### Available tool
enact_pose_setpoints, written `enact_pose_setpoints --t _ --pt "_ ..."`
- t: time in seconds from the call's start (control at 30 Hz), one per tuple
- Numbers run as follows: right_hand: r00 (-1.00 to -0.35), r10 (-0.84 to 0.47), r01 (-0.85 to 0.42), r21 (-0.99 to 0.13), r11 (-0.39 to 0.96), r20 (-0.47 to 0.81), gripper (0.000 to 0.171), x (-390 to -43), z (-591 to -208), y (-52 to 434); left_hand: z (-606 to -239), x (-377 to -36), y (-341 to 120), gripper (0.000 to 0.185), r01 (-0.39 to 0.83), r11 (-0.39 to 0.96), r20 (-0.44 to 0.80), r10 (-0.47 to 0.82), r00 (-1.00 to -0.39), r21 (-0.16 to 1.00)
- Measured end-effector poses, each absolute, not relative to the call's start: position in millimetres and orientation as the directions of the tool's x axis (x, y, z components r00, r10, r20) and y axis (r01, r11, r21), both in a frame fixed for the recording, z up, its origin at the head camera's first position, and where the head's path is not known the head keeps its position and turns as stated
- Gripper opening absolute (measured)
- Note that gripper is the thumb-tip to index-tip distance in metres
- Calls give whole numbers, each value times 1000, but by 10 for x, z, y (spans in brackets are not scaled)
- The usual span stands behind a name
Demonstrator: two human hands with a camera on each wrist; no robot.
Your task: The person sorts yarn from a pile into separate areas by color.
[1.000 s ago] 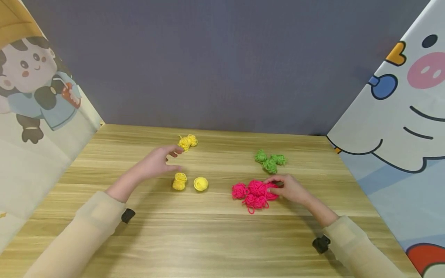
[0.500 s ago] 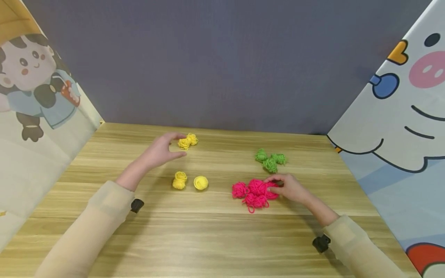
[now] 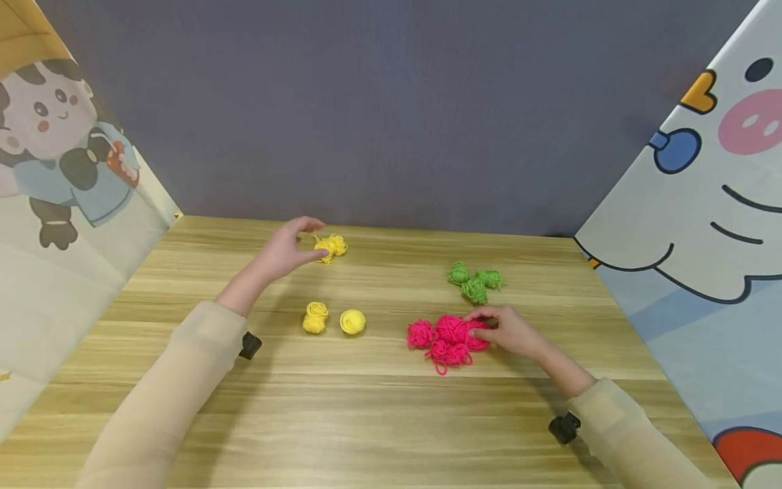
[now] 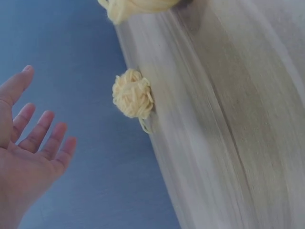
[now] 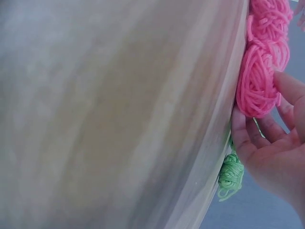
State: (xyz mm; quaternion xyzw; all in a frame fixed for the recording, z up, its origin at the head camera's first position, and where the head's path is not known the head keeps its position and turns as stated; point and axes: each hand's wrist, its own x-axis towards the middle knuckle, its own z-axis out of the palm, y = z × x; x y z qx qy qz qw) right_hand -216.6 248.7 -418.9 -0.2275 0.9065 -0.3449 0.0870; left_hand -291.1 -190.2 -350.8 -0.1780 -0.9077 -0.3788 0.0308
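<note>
In the head view my left hand (image 3: 282, 252) is held just over the left side of the far yellow yarn balls (image 3: 336, 245), thumb and fingers spread apart. The left wrist view shows that hand's fingers holding nothing, with one yellow yarn ball (image 4: 132, 94) apart from them. My right hand (image 3: 514, 333) holds the rightmost pink yarn ball (image 5: 257, 88) between thumb and fingers. This ball lies on the table against the other pink yarn balls (image 3: 452, 330), which form a cluster with a loose loop at the front.
Nearer the front lie a yellow yarn bundle (image 3: 315, 318) and a round yellow ball (image 3: 352, 322), side by side. Green yarn balls (image 3: 474, 284) lie behind the pink ones. A grey wall (image 3: 379, 122) bounds the wooden table (image 3: 366, 421) at the back, with printed panels on both sides.
My left hand has moved away from the front yellow yarn, forward to the far yellow yarn balls. The right hand has stayed on the pink yarn ball.
</note>
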Motion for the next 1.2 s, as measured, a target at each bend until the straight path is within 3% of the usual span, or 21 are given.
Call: enact_pose_setpoints --t 0.73,1.2 --pt "-875 -484 -367 -667 648 13 21 -2163 -4177 2493 -3734 -3315 -1956 66 238 701 45 283 -958 672" --pt "-875 -484 -354 -682 640 0 21 -2150 -4163 2494 -3858 -3472 -2012 65 247 718 -43 360 -932 650"
